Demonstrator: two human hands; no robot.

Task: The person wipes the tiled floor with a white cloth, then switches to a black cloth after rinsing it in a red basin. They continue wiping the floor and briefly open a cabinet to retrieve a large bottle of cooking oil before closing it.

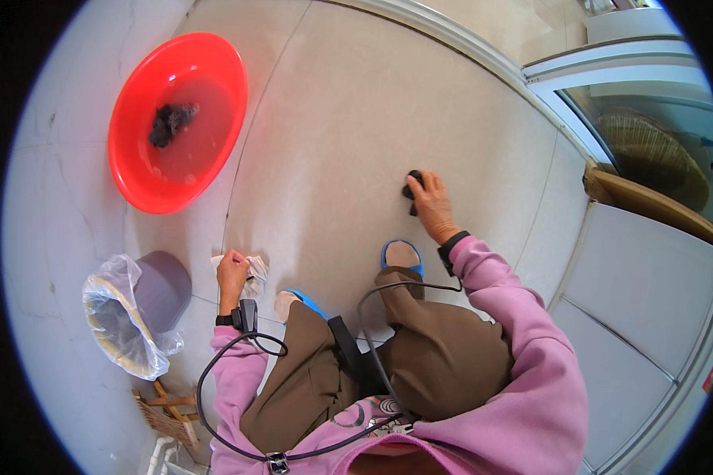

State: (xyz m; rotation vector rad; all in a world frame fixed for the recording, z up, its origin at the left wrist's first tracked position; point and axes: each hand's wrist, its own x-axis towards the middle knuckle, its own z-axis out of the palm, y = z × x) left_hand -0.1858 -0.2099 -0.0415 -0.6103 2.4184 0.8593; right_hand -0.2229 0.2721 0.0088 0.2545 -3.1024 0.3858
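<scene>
Low over the tiled floor [333, 148], my right hand [432, 208] grips a dark bunched object [414, 185], perhaps a wet cloth; the fingers partly cover it. To the left of my feet, my left hand [232, 276] is closed around a crumpled white cloth or tissue [256, 279]. A small dark spot shows beside its fingers. At the upper left stands a red plastic basin [136, 130] holding cloudy water. Inside it lies a dark wet cloth [169, 123], partly under the surface.
A grey bin [166, 288] with a clear plastic liner [116, 332] is by the left wall, next to a small wooden stool [169, 412]. A sliding-door frame [540, 89] and white cabinet [636, 267] border the right. Cables [362, 309] hang from both wrists; blue slippers [413, 268] are below.
</scene>
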